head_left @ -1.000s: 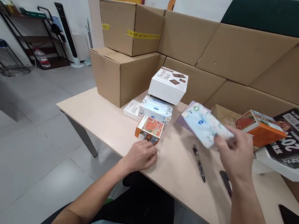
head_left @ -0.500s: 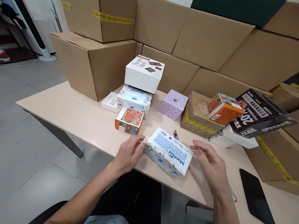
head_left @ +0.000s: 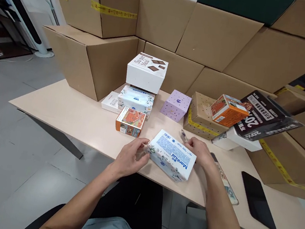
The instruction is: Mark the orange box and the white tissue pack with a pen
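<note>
A white-and-blue Manhua tissue pack [head_left: 173,154] lies at a slant near the table's front edge. At its left end is my left hand [head_left: 132,155], thumb and fingers apart around the near corner; whether they touch the wrapper is hard to tell. Behind the pack, my right hand [head_left: 201,152] has its fingers closed on the lower part of a pen [head_left: 184,136], whose upper end sticks out. The pack hides some of those fingertips. Just left of the pack stands a small orange picture box [head_left: 130,121].
Behind the orange box are another tissue pack [head_left: 136,98], a power bank box [head_left: 111,102] and a white Super Meal box [head_left: 145,73]. Farther right stand a purple box [head_left: 175,105] and a dotted brown box [head_left: 203,116]. A black tablet [head_left: 258,200] and a patterned flat item [head_left: 225,181] lie right.
My right hand has moved from the tissue pack's right end to behind it, onto the pen, which has shifted slightly right. My left hand stays by the pack, its thumb lower and farther apart.
</note>
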A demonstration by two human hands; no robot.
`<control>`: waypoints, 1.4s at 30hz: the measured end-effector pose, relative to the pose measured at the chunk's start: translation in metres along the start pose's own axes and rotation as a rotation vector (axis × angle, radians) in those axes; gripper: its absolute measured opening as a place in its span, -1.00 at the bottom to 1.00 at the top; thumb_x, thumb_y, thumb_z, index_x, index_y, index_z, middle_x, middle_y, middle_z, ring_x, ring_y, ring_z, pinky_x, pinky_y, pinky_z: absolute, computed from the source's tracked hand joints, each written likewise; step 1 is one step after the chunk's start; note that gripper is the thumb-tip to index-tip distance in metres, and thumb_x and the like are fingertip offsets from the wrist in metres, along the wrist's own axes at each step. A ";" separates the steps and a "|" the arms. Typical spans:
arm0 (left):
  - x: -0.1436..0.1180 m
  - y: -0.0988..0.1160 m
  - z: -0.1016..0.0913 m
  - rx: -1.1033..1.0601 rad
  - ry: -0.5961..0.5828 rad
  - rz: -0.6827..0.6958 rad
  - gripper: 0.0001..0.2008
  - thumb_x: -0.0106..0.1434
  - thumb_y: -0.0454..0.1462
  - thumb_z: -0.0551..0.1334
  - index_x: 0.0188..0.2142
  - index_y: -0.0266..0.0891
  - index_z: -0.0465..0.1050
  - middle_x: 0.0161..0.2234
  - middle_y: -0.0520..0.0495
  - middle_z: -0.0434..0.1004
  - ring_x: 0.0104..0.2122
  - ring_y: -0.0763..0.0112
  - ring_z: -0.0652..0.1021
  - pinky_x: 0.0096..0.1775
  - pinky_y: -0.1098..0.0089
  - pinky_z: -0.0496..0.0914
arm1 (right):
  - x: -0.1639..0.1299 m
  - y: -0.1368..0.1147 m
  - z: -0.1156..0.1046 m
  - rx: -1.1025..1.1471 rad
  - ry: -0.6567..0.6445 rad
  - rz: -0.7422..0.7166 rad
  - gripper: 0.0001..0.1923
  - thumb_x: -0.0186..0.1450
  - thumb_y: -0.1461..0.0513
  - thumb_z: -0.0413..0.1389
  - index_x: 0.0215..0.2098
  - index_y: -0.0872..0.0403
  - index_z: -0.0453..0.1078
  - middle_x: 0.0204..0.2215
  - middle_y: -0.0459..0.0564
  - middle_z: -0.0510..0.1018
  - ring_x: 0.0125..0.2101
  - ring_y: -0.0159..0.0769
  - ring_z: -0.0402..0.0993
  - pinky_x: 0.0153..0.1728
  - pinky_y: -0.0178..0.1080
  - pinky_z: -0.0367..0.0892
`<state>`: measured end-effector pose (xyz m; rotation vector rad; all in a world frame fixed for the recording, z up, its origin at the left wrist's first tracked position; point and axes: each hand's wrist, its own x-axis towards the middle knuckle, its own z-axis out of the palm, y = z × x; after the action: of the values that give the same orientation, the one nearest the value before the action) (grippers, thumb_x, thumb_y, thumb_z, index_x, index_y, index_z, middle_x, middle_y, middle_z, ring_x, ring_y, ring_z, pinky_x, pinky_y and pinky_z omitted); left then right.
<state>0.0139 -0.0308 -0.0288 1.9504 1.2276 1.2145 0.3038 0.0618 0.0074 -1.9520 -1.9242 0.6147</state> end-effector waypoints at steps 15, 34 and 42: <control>0.005 0.012 -0.001 0.118 -0.089 -0.041 -0.55 0.34 -0.15 0.20 0.20 -0.15 0.33 -0.04 -0.16 0.57 -0.07 0.18 0.54 -0.05 0.19 0.46 | -0.159 -0.023 0.040 0.415 0.334 0.064 -0.64 0.20 -0.03 0.22 -0.16 0.01 0.54 -0.46 -0.05 0.58 -0.50 -0.21 0.42 -0.45 -0.21 0.35; 0.006 0.006 -0.005 -0.017 -0.175 -0.052 -0.30 0.29 -0.24 0.27 0.36 0.02 0.06 0.20 -0.15 0.32 0.17 0.16 0.38 0.16 0.15 0.33 | -0.131 -0.012 0.046 0.541 0.217 0.078 -0.59 0.20 -0.06 0.23 -0.16 0.06 0.50 -0.46 -0.09 0.55 -0.49 -0.28 0.35 -0.45 -0.27 0.25; 0.013 0.011 0.001 -0.066 -0.062 -0.090 -0.44 0.34 -0.07 0.22 0.29 -0.09 0.25 -0.21 -0.06 0.38 -0.18 0.31 0.46 -0.09 0.28 0.43 | -0.123 -0.019 0.040 0.678 0.412 0.179 -0.47 0.14 -0.11 0.25 -0.14 0.13 0.53 -0.23 0.08 0.66 -0.22 -0.07 0.56 -0.17 -0.13 0.44</control>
<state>0.0220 -0.0236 -0.0157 1.8511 1.2145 1.1267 0.2676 -0.0623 -0.0075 -1.6413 -1.1068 0.7225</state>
